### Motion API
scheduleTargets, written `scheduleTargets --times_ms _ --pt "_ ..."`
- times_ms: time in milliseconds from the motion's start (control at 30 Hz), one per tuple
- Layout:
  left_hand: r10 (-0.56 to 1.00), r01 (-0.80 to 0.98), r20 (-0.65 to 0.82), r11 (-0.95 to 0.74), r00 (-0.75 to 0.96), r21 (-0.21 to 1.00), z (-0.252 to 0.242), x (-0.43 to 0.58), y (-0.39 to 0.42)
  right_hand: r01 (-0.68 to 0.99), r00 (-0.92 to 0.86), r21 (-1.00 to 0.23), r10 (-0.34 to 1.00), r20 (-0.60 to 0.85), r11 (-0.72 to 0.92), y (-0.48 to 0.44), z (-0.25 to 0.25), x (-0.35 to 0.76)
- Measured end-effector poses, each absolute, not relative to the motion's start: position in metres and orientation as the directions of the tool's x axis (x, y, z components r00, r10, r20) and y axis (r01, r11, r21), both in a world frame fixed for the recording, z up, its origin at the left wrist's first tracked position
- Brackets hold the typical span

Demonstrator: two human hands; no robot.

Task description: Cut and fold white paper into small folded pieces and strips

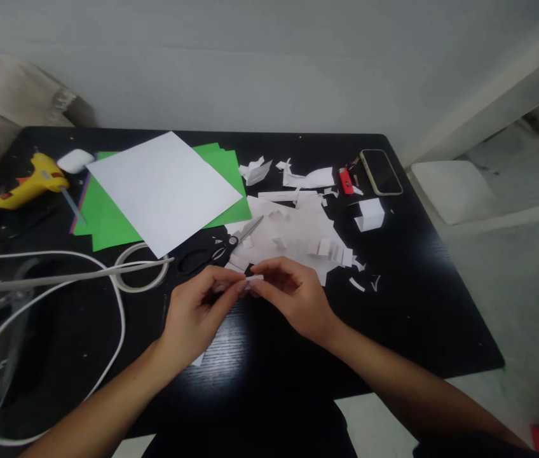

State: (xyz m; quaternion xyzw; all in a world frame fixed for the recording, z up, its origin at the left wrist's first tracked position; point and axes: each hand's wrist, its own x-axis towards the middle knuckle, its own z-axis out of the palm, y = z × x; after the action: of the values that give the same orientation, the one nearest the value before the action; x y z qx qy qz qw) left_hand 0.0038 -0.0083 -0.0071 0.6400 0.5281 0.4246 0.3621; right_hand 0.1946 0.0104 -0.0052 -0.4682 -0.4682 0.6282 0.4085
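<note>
A small folded piece of white paper point(254, 278) is pinched between my two hands above the black table. My left hand point(197, 305) grips its left end with thumb and forefinger, while my right hand point(298, 296) holds the right end. Fingers cover most of the piece. Just beyond the hands lie scissors point(234, 240) with black handles, their blades over paper scraps. Behind my right hand spreads a cut sheet of white paper point(293, 229) with folded strips point(331, 250) on it.
At the left are green sheets point(224, 165) under a white sheet point(164, 191), a yellow glue gun point(31, 184) and a looped white cable point(121, 318). A red lighter point(346, 181), a phone point(381, 172) and a folded white paper point(370, 215) lie at the right.
</note>
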Motion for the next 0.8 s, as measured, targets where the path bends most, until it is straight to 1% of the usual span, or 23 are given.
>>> scheduleTargets --times_ms 133,433,533,633,733,800 --pt "0.983 0.359 0.159 -0.182 0.093 0.916 -0.007 0.0038 -0.0083 -0.071 -0.263 -0.969 0.941 -0.213 -0.239 0.0117 -0.0043 0.1958" --pt "0.979 0.354 0.172 -0.201 0.113 0.913 -0.0059 0.0045 -0.0074 -0.082 -0.245 -0.968 0.946 -0.212 -0.238 0.0118 -0.0011 0.1956" --pt "0.987 0.336 0.125 -0.151 0.099 0.93 -0.008 0.0044 -0.0072 -0.083 -0.244 -0.97 0.948 -0.202 -0.228 0.0117 -0.001 0.1956" --pt "0.987 0.341 0.07 -0.116 0.146 0.933 -0.0105 0.0027 -0.0067 -0.086 -0.244 -0.971 0.949 -0.197 -0.224 0.0117 -0.0007 0.1957" --pt "0.974 0.388 0.089 -0.165 0.207 0.907 -0.0115 0.0002 -0.0064 -0.089 -0.258 -0.969 0.945 -0.203 -0.232 0.0117 -0.001 0.1958" --pt "0.97 0.405 0.123 -0.201 0.212 0.892 -0.0115 -0.001 -0.0066 -0.097 -0.262 -0.966 0.943 -0.207 -0.239 0.0119 -0.002 0.1959"
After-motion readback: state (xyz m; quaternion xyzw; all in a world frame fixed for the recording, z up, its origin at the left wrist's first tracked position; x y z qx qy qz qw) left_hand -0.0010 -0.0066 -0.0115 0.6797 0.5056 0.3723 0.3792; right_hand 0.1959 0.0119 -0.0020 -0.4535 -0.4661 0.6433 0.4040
